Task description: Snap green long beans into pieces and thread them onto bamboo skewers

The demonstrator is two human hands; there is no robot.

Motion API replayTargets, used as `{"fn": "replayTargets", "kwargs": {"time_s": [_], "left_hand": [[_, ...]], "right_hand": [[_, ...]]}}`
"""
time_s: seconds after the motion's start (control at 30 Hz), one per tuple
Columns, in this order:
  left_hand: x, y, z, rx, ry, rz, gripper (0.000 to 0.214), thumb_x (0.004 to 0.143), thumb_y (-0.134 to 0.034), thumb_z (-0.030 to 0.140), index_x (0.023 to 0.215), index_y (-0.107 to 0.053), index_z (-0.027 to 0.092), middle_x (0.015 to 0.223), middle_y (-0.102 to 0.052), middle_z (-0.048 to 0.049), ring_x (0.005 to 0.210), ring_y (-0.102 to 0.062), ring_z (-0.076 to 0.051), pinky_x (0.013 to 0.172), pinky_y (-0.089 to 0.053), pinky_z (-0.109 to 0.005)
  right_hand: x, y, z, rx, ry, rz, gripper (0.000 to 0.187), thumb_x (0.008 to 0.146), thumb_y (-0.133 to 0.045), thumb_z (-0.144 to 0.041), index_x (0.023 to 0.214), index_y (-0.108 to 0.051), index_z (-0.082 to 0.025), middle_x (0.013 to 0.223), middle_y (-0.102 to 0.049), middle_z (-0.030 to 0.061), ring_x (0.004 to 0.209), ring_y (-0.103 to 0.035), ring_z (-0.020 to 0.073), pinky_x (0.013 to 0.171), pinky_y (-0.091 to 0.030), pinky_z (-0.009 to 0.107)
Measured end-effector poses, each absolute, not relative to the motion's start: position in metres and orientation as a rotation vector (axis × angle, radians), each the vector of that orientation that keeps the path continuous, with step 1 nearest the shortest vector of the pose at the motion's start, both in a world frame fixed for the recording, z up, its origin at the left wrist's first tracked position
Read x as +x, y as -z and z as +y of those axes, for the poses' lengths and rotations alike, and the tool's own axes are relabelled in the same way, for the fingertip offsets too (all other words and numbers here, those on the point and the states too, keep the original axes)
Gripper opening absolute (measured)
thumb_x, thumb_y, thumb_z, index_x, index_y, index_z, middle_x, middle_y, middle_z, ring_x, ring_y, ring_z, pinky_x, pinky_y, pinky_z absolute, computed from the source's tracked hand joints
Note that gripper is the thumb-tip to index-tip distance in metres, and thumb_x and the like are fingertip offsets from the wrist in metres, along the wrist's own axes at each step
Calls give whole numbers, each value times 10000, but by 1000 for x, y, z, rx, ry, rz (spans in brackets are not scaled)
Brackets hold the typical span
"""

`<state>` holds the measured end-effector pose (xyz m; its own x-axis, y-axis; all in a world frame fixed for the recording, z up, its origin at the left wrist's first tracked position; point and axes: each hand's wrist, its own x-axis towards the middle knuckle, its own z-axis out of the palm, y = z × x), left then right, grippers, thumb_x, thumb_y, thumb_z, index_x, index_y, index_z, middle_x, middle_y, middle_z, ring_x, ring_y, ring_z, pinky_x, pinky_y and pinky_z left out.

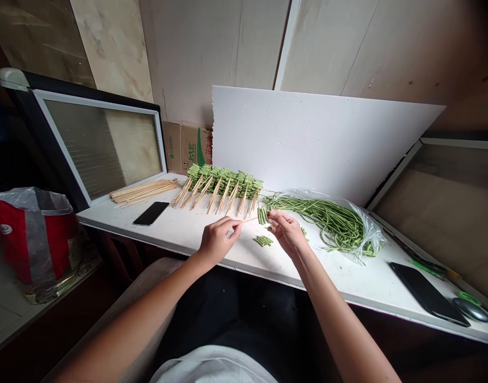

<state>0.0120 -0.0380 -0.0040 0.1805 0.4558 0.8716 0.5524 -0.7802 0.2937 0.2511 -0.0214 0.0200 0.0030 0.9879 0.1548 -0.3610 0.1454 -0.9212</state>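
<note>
My left hand (220, 238) is closed in a pinch round the blunt end of a thin bamboo skewer (250, 219). Several short cut pieces of long bean (262, 216) sit side by side on the skewer, between my two hands. My right hand (284, 229) is closed at the far end of that row, its thumb and fingers pinching a bean piece mostly hidden by the fingertips. Below, a small group of cut bean pieces (263, 241) lies on the white table (244, 255). More pieces show partly behind my right hand.
Bundles of finished bean skewers (228, 183) lie behind my hands. Loose bamboo skewers (144, 191) and a phone (151, 213) are at left. Uncut long beans (327, 215) fill a clear plastic bag (373, 234) at right, beyond which lie another phone (427, 292) and a mouse (471, 309).
</note>
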Motion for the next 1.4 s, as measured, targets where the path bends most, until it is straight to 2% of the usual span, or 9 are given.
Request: {"fn": "replayTargets", "kwargs": {"time_s": [0.3, 0.5, 0.57, 0.63, 0.7, 0.87, 1.0, 1.23, 1.4], "left_hand": [[10, 5, -36, -2321, 1644, -1005, 145, 966, -620, 156, 1016, -745, 210, 844, -737, -13, 677, -644, -126, 621, -456, -237], [6, 2, -32, -2273, 1686, -1113, 141, 980, -605, 192, 994, -745, 206, 818, -726, -16, 610, -572, -119, 606, -432, -243], [5, 2, -30, -2264, 1692, -1146, 142, 981, -609, 208, 1002, -749, 203, 813, -724, -20, 583, -536, -115, 597, -422, -246], [4, 2, -29, -2265, 1692, -1165, 138, 976, -614, 206, 1002, -749, 201, 819, -727, -19, 580, -525, -112, 598, -420, -245], [4, 3, -28, -2278, 1685, -1166, 133, 970, -617, 200, 997, -747, 201, 837, -734, -20, 592, -534, -113, 603, -426, -243], [5, 6, -29, -2305, 1671, -1150, 120, 963, -623, 195, 991, -740, 203, 855, -744, -20, 610, -559, -118, 596, -437, -239], [6, 6, -30, -2311, 1688, -1138, 117, 955, -626, 183, 987, -737, 203, 858, -747, -21, 621, -575, -118, 581, -435, -230], [6, 5, -31, -2312, 1667, -1153, 116, 950, -625, 182, 975, -736, 202, 840, -735, -22, 595, -527, -115, 576, -424, -229], [6, 4, -31, -2311, 1692, -1137, 125, 964, -612, 198, 981, -736, 203, 847, -736, -26, 597, -534, -115, 591, -433, -235]], "right_hand": [[237, -17, -26, -824, -1310, -1053, 295, 702, -916, -448, 831, -777, -222, 832, -726, 20, 777, -633, 155, 706, -561, 280], [265, -14, -16, -921, -1078, -1418, 368, 754, -872, -478, 1047, -808, -265, 1095, -776, 65, 981, -694, 231, 741, -577, 318], [281, -6, -7, -1082, -853, -1613, 259, 737, -885, -436, 917, -833, -257, 1042, -795, 78, 917, -708, 247, 729, -563, 336], [295, 5, 1, -1239, -644, -1708, 159, 675, -917, -372, 747, -826, -262, 859, -797, 77, 778, -696, 245, 693, -541, 348], [304, 16, 8, -1360, -584, -1772, 131, 645, -921, -334, 653, -808, -268, 743, -778, 76, 664, -666, 232, 629, -510, 339], [306, 35, 13, -1480, -537, -1913, 43, 670, -851, -250, 655, -821, -278, 662, -760, 63, 566, -633, 211, 542, -443, 311], [301, 37, 12, -1448, -510, -1903, 104, 616, -838, -178, 627, -808, -277, 627, -745, 41, 544, -621, 185, 547, -446, 291], [297, 20, 8, -1379, -503, -1762, 67, 662, -864, -301, 681, -810, -267, 692, -763, 56, 621, -663, 221, 584, -496, 319], [295, -7, -2, -1232, -692, -1471, 237, 710, -884, -453, 802, -815, -245, 819, -797, 68, 756, -722, 235, 616, -532, 304]]}}
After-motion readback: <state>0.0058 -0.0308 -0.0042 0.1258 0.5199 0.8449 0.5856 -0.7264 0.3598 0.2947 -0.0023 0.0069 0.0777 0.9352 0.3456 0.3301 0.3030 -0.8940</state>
